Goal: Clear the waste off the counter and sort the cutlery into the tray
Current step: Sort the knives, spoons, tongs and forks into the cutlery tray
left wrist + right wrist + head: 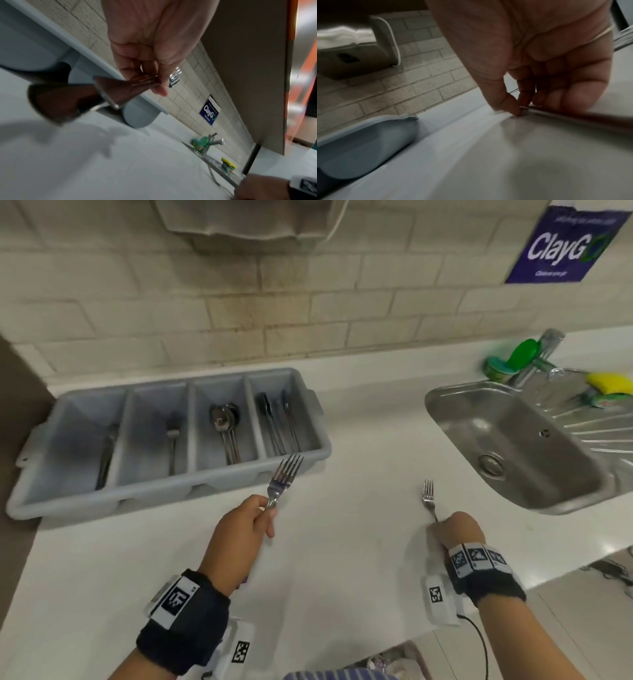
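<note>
Nearest, the left hand [239,529] grips a bunch of forks [282,479] raised just in front of the grey tray [164,494], the right hand [457,530] pinches a single fork [429,498] lying on the counter [342,559] beside the sink [513,440], and the tray sits against the counter's back edge.

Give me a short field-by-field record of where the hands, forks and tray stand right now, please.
left hand: holds forks lifted near the tray's front rim
right hand: pinches small fork lying on the counter
tray: grey, four compartments, each holding some cutlery
sink: right of the tray, basin bare
</note>
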`<state>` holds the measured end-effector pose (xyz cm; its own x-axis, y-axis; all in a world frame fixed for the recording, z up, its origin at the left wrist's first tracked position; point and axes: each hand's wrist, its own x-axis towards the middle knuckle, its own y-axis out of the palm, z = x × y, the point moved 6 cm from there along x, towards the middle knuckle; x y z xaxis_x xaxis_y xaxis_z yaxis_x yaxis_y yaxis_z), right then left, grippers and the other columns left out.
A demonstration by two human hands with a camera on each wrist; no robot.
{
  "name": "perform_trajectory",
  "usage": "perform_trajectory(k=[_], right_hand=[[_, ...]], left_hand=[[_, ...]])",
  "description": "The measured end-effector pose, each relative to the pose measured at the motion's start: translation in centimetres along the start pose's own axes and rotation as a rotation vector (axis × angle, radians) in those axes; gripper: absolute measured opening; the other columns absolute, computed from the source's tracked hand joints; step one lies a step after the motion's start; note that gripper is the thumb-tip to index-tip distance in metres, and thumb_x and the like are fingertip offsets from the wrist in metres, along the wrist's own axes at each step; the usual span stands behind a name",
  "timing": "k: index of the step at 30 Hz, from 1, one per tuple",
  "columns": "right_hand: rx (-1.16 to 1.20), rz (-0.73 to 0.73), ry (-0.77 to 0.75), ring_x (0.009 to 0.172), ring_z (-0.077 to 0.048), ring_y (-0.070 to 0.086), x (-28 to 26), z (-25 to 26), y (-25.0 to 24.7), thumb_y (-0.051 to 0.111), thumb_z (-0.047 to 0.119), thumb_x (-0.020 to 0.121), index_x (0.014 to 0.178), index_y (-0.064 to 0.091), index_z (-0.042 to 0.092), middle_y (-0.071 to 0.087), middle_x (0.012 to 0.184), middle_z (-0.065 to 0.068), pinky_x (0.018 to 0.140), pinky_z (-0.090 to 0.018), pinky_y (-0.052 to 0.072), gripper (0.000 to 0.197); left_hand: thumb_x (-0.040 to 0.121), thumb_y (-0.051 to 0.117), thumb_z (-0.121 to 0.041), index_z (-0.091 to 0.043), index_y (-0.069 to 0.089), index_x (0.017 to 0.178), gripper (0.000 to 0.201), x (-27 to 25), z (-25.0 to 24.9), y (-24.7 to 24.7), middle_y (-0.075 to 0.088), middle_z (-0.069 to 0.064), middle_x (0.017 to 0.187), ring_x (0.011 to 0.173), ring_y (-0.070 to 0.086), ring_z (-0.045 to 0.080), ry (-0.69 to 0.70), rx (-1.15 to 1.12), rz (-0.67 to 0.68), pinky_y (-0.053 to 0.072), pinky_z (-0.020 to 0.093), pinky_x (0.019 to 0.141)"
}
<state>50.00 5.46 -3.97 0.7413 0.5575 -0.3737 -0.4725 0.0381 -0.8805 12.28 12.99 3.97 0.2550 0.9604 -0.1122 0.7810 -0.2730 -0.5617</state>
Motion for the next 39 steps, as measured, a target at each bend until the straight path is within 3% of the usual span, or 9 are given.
perform_trajectory(k=[5,11,16,20,24,27,33,36,39], right_hand=[[0.124,-0.002,-0.212,0.065,-0.027,0.061,-2.2,3.3,1.1,0.055,0.013,0.083,0.074,0.060,0.002,0.062,0.065,-0.012,0.057,-0.028,0.041,0.015],[0.472,0.069,-0.545,0.047,-0.023,0.047,-6.8,10.8,2.2,0.052,0.004,0.089,0.091,0.049,0.006,0.054,0.052,-0.008,0.049,-0.031,0.034,0.004],[0.541,0.287,-0.710,0.049,-0.022,0.039,-9.6,17.8,3.1,0.053,0.005,0.088,0.076,0.049,0.024,0.050,0.045,0.003,0.052,-0.026,0.033,0.023],[0.608,0.386,-0.791,0.051,-0.021,0.041,-11.8,23.1,3.6,0.053,0.005,0.087,0.074,0.052,0.024,0.052,0.050,0.001,0.057,-0.030,0.036,0.023],[0.714,0.568,-0.818,0.043,-0.012,0.037,-14.7,28.0,4.8,0.048,-0.001,0.092,0.076,0.051,0.014,0.045,0.051,-0.002,0.040,-0.018,0.032,0.021],[0.768,0.711,-0.812,0.035,-0.003,0.036,-16.5,31.0,5.8,0.046,-0.004,0.092,0.078,0.050,0.010,0.047,0.041,0.006,0.034,-0.013,0.026,0.020],[0.751,0.802,-0.805,0.036,-0.006,0.035,-17.9,35.1,7.1,0.046,-0.002,0.092,0.085,0.050,0.013,0.046,0.042,0.005,0.036,-0.016,0.028,0.017],[0.762,0.794,-0.779,0.032,-0.002,0.039,-18.3,36.9,7.4,0.042,-0.006,0.093,0.096,0.049,0.009,0.048,0.054,-0.005,0.034,-0.013,0.032,0.017],[0.737,0.753,-0.758,0.029,-0.001,0.040,-18.3,39.1,8.2,0.035,-0.015,0.088,0.106,0.049,0.008,0.053,0.072,-0.008,0.031,-0.012,0.032,0.032]], left_hand=[[0.093,0.048,-0.026,-0.021,0.056,0.091,0.010,1.3,0.6,-4.7,0.066,0.003,0.066,0.073,0.066,0.024,0.017,-0.136,-0.124,0.052,0.039,0.077],[0.093,0.049,-0.018,-0.020,0.054,0.085,0.010,2.7,4.0,-12.1,0.060,0.002,0.061,0.045,0.057,0.001,-0.057,-0.264,-0.320,0.050,0.018,0.051],[0.093,0.048,-0.014,-0.025,0.051,0.078,0.019,3.6,7.3,-17.8,0.059,0.006,0.061,0.042,0.056,0.004,-0.120,-0.305,-0.449,0.050,0.029,0.058],[0.093,0.048,-0.010,-0.013,0.050,0.077,0.016,6.4,9.7,-20.7,0.060,0.005,0.051,0.032,0.053,0.006,-0.191,-0.513,-0.526,0.048,0.024,0.041],[0.095,0.044,-0.008,-0.012,0.048,0.076,0.020,10.4,11.1,-21.6,0.064,0.002,0.039,0.031,0.059,0.009,-0.294,-0.656,-0.551,0.050,0.017,0.034],[0.095,0.039,-0.001,-0.009,0.046,0.072,0.025,13.9,11.3,-20.8,0.056,0.013,0.061,0.048,0.059,0.022,-0.338,-0.724,-0.547,0.051,0.018,0.033],[0.081,0.059,0.005,0.007,0.062,0.100,0.019,18.3,12.9,-15.3,0.067,0.025,0.106,0.093,0.066,0.036,-0.460,0.079,-0.066,0.054,0.045,0.092],[0.084,0.060,-0.012,0.005,0.056,0.117,0.037,17.7,12.9,-13.7,0.063,0.020,0.122,0.107,0.063,0.033,-0.501,0.363,0.171,0.052,0.038,0.090],[0.086,0.058,-0.015,0.002,0.062,0.104,0.026,17.0,12.5,-13.4,0.067,0.025,0.099,0.096,0.064,0.030,-0.520,0.331,0.245,0.052,0.034,0.071]])
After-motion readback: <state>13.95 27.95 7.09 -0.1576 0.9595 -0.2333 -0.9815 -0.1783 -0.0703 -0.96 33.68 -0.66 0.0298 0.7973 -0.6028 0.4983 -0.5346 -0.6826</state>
